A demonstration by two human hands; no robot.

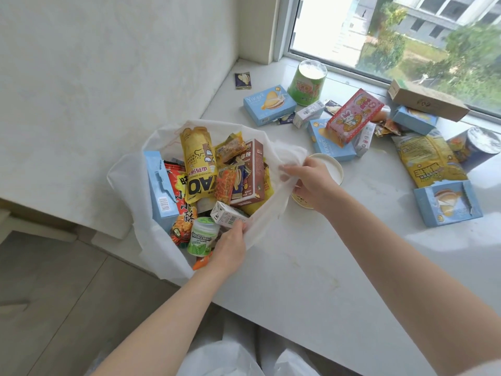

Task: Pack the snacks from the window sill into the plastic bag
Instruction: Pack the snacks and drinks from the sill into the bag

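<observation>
Plastic bag [130, 180] slumped at nine o'clock on the window sill [311, 267], mouth spread wide, already crammed with snacks: yellow pouch [199, 164], brown box [250, 177], blue box [160, 185], gum bottle [202, 236], small carton [227, 214]. Rim held apart at two spots, likely to keep the opening wide for the next items. Left hand [230, 251] at six o'clock of the bag, fingers curled over the near rim and pinching the film beside the carton. Right hand [311, 183] at three o'clock of the bag, fingers closed narrow on a bunched fold of the rim; possibly also touching the paper cup [334, 169] under it, hard to tell. Unpacked snacks scattered from twelve to three o'clock: green tub [306, 82], pink box [352, 115], yellow bag [425, 158], dark can [477, 147], several pale blue boxes, one [268, 104] near the tub.
</observation>
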